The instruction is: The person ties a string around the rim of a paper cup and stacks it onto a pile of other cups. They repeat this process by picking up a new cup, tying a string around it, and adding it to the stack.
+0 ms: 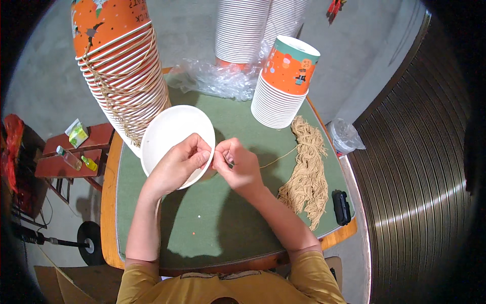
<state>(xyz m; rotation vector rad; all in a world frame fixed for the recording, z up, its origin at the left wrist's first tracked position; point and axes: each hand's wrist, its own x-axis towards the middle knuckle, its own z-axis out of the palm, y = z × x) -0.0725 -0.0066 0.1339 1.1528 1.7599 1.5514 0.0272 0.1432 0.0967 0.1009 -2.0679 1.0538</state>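
A paper bucket point(169, 124) is tipped so that its white inside faces me, over the middle of the green table. My left hand point(177, 167) is closed on its right rim, fingers inside the bucket. Against the same stretch of rim, my right hand point(238, 167) is pinched, its fingertips close to the left ones. A thin tan string point(278, 158) runs from behind my right hand to a bundle of tan strings point(306, 172) on the table's right side. The string's end is hidden among my fingers.
Left stands a tall stack of orange paper buckets point(121, 83) with strings hanging down it. A shorter bucket stack point(281, 104), clear plastic wrap point(212, 78) and tall white stacks point(240, 35) are at the back. A black object point(341, 207) lies near the right edge.
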